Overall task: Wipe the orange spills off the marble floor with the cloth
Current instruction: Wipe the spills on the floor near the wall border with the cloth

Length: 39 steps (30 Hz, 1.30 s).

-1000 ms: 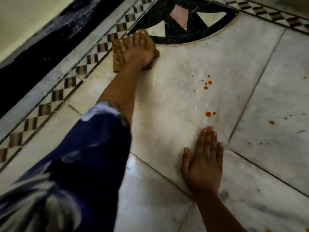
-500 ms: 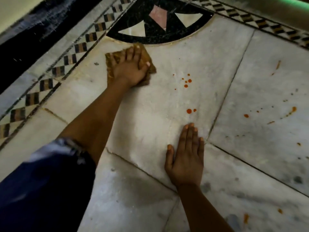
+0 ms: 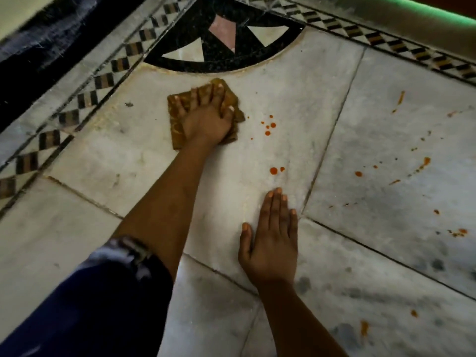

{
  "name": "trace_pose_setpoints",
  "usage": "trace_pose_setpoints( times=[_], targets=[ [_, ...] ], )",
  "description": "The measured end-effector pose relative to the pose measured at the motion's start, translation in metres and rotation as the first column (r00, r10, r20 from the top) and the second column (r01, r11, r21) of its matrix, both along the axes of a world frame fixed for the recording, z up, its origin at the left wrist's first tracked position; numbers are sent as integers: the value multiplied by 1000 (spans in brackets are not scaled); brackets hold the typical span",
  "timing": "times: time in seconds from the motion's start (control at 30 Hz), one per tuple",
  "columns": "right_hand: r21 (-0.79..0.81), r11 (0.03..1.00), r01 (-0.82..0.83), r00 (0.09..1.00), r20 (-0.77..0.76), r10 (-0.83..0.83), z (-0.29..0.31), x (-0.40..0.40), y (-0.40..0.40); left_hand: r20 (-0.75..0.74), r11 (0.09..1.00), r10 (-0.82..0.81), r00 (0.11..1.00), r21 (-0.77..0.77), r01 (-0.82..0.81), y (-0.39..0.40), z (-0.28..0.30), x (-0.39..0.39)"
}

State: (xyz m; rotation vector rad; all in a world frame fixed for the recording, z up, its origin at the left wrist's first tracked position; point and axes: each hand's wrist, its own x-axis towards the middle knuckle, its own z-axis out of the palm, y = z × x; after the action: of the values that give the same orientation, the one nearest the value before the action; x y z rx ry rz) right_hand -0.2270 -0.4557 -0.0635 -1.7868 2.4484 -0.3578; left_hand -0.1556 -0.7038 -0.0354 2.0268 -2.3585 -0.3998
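Observation:
A folded brown-orange cloth lies on the white marble floor, just below the black inlay. My left hand presses down on it with fingers spread flat. A cluster of small orange drops sits just right of the cloth, apart from it. Two more drops lie nearer, just above my right hand, which rests flat on the floor with fingers straight. More orange streaks and spots are scattered over the slab to the right.
A black semicircular inlay with pale triangles lies at the top. Checkered border strips run along the left and top right. A dark skirting lines the left wall. Blue clothing fills the lower left. Orange marks dot the bottom right.
My left hand has slid the cloth away from the checkered border, nearer and to the right, close to the cluster of drops. My right hand has stayed flat in place.

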Motion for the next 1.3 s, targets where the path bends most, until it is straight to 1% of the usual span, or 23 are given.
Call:
trace_pose_setpoints(
  times=[0.1,0.13,0.17,0.23,0.33,0.4,0.47,0.5,0.57,0.63,0.73,0.8,0.87,0.93,0.97,1.07,1.1,1.13,1.17,1.23,1.27,1.3],
  targets=[
    [-9,1000,-10,1000,8,10,0,0,0,31,969,-224,974,-98,226,55,-5,18],
    [-14,1000,-10,1000,11,10,0,0,0,27,957,-265,964,-111,267,70,-4,32],
    [-19,1000,-12,1000,16,12,0,0,0,24,958,-262,965,-117,263,76,-3,44],
    [-32,999,-14,1000,22,15,-1,0,1,32,981,-168,985,-98,170,66,-2,51],
    [-59,998,-17,998,52,20,-1,-1,0,1,1000,12,1000,-1,-12,40,2,17],
    [-95,995,-34,991,126,46,5,-1,1,-11,998,14,1000,59,-13,41,6,-10],
    [-142,988,-66,970,222,96,9,-9,4,-19,994,-59,998,90,60,60,8,-20],
    [-163,985,-62,966,238,100,10,-18,2,-29,992,-89,996,91,91,74,7,-16],
    [-171,985,0,988,152,27,10,-48,-7,-55,994,-90,994,62,93,111,4,-4],
    [-113,992,52,997,67,-44,6,-75,-16,-71,999,-22,997,31,25,146,1,4],
    [-41,999,33,999,6,-33,-3,-86,-23,-24,997,70,997,19,-70,173,-1,-15],
    [-14,999,36,999,-3,-36,-4,-84,-22,15,997,73,997,7,-73,178,-3,-34],
    [-11,999,34,999,-19,-35,-3,-84,-22,40,998,29,999,-51,-27,174,-8,-42],
    [-5,999,38,999,-15,-38,-2,-85,-23,60,998,-7,998,-68,11,155,-10,-47],
    [-6,999,38,999,-11,-38,-1,-85,-23,59,998,0,998,-64,4,140,-10,-54],
    [-5,999,36,999,-4,-36,-1,-84,-22,15,994,106,994,-21,-106,95,-7,-88],
    [-9,999,40,999,-6,-40,-1,-84,-22,5,993,118,993,-15,-117,87,-5,-96],
    [-7,999,41,999,-10,-41,0,-84,-22,5,995,100,995,-14,-100,85,-5,-99],
    [-5,999,41,999,-11,-41,1,-84,-22,22,999,47,999,-25,-47,90,-5,-96],
    [-9,999,46,999,-8,-46,1,-84,-22,59,992,-95,994,-79,99,108,-9,-77],
    [-10,999,46,999,-6,-47,1,-84,-23,69,986,-132,989,-95,138,116,-9,-66],
    [-13,999,47,999,-7,-47,1,-84,-23,79,984,-135,988,-105,143,117,-10,-59]
  ],
)
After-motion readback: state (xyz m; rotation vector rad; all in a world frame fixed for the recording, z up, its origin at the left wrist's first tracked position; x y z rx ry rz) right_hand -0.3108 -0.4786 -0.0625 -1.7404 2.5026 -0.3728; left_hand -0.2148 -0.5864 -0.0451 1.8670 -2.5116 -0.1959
